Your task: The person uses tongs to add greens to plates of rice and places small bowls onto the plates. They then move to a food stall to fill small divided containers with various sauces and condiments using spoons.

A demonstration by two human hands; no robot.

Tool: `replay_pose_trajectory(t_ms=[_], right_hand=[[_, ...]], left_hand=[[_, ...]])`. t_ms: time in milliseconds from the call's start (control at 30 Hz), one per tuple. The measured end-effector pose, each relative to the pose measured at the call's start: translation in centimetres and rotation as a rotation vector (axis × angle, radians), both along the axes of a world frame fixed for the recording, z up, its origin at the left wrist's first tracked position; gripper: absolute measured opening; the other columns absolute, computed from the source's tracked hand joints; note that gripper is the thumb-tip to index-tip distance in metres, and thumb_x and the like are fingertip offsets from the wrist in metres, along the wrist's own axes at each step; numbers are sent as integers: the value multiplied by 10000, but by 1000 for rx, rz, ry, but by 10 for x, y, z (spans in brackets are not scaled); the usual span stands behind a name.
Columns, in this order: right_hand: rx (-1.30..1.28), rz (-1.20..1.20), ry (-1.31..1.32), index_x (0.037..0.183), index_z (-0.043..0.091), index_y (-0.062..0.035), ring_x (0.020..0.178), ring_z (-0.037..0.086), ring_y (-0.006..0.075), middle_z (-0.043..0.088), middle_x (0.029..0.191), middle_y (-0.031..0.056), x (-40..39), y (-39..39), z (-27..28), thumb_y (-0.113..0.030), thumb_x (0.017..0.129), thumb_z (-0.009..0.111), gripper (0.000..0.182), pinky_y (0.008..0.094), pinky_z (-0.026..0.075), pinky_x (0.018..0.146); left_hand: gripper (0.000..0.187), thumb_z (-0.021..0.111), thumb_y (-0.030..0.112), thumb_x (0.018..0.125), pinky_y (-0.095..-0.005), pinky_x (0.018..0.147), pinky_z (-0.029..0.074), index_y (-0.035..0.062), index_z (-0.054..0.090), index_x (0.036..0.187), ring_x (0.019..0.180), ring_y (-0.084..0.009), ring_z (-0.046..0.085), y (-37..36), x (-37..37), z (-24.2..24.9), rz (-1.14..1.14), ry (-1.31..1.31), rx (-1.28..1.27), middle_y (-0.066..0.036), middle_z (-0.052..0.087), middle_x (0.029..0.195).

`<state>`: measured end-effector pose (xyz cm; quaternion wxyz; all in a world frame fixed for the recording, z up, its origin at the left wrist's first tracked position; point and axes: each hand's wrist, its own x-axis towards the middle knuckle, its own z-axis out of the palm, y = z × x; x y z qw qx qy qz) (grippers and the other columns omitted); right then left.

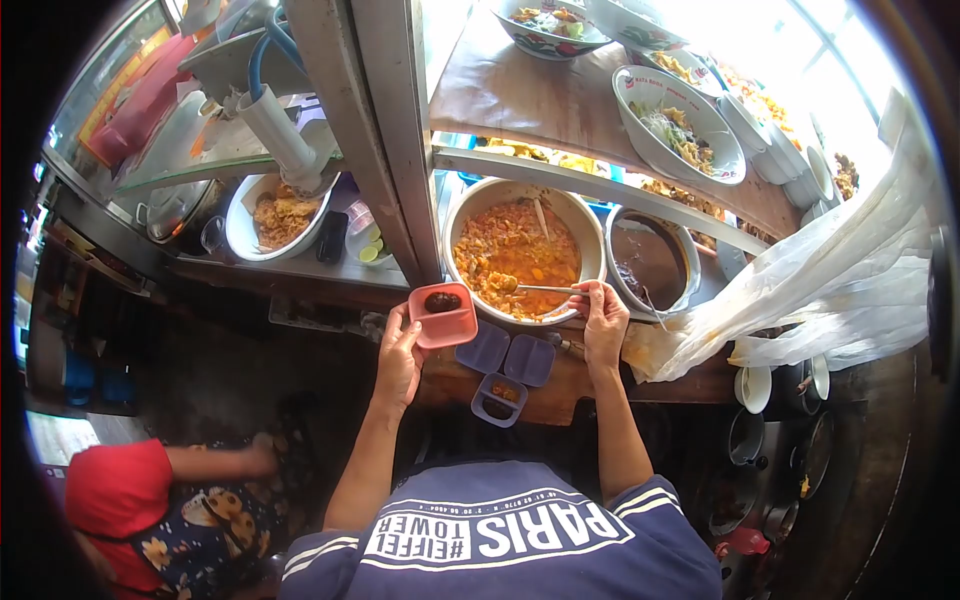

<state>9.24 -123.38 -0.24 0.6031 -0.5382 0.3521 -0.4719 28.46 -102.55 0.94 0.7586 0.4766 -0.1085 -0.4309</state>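
Note:
My left hand [402, 352] holds a small pink divided dish [444, 328] with dark sauce in one compartment. In my right hand [602, 318] is a metal spoon [548, 289], its bowl filled with orange-red food. The spoon's bowl is over the large white basin [453, 225] of chunky reddish-orange sauce [515, 240]. Below the basin, several purple divided dishes [529, 361] rest on the wooden ledge; the nearest one [499, 401] contains dark sauce and some reddish food. A second spoon handle [541, 217] leans in the basin.
A pot of dark brown sauce [648, 260] stands right of the basin, beside a hanging plastic sheet [800, 290]. Food bowls [680, 125] line the upper shelf. A metal post [385, 140] rises at left, near another food basin [240, 232]. A person in red [120, 490] is at lower left.

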Motion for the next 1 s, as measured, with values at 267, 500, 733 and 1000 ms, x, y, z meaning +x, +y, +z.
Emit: replay_pose_trajectory(t_ms=[267,500,733,1000], right_hand=[[-106,-57,-26,961,617,32,701,624,96,659,888,82,-12,10,50,-175,997,476,253,226,540,656],[-110,109,55,947,620,50,739,630,116,665,892,91,-12,55,63,-141,992,481,241,248,530,722],[-256,83,-6,934,605,69,804,628,144,642,927,120,-19,68,62,-105,988,472,225,276,539,747],[-165,49,6,941,608,59,783,633,135,651,910,115,-17,65,61,-144,993,476,248,272,547,728]], left_hand=[[274,317,81,996,-354,944,489,50,405,1255,1092,-191,573,-36,-5,2,-56,-3,-28,-127,533,1213],[257,329,70,987,-377,948,497,42,410,1230,1103,-202,576,-52,-12,1,-126,49,-55,-129,526,1216],[254,308,68,986,-390,960,493,32,409,1217,1111,-220,569,-52,-12,5,-138,74,-60,-141,525,1218],[267,322,54,983,-391,958,492,32,401,1237,1115,-212,569,-44,-13,4,-143,95,-64,-139,517,1229]])
